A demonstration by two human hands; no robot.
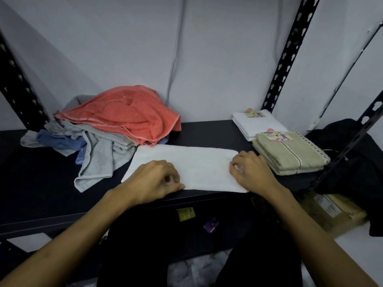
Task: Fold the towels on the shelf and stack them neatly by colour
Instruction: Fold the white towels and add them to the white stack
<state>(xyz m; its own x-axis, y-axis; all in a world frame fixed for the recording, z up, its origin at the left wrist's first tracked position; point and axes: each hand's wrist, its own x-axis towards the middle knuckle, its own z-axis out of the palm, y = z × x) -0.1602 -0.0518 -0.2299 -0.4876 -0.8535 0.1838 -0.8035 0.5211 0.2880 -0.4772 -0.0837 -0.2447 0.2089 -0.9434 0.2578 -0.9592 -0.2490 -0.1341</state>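
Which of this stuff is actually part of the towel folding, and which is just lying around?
Part of the job: white towel under both hands, unfolded pile, folded white stack, folded beige stack.
Lying about: yellow packet, purple wrapper, black cloth.

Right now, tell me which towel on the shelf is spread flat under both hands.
The white towel at the shelf's front edge: it alone lies flat, both hands on it. The coral towel tops a crumpled pile; the beige towels are already folded.

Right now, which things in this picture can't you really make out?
- Head view: the heap's lower towels, covered by the orange towel.
- The white towel's near corners, under the left hand and right hand.
- Labels on the folded stacks: print too small.
- Floor scraps: blurred.
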